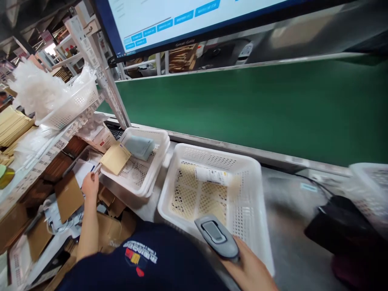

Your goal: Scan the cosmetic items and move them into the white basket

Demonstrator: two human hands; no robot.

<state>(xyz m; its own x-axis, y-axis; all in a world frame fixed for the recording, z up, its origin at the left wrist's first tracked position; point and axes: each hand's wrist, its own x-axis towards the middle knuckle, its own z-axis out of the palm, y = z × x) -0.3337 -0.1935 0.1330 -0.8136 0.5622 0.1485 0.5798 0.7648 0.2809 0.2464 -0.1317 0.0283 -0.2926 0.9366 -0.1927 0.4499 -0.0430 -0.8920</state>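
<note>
Above the near rim of a white perforated basket, wrapped in the right hand: handheld barcode scanner, slanting lengthwise from lower right to upper left, nosed away from the wrist, with grip and most fingers hidden underneath. At the left rim of the stacked baskets, just beside a kraft envelope: left hand, impossible to tell whether pinching anything. Too blurred to read: white label. Cut off above: monitor.

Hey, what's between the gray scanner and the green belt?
In the head view, a white basket with a label inside lies between the scanner and the green belt, then the metal edge.
</note>
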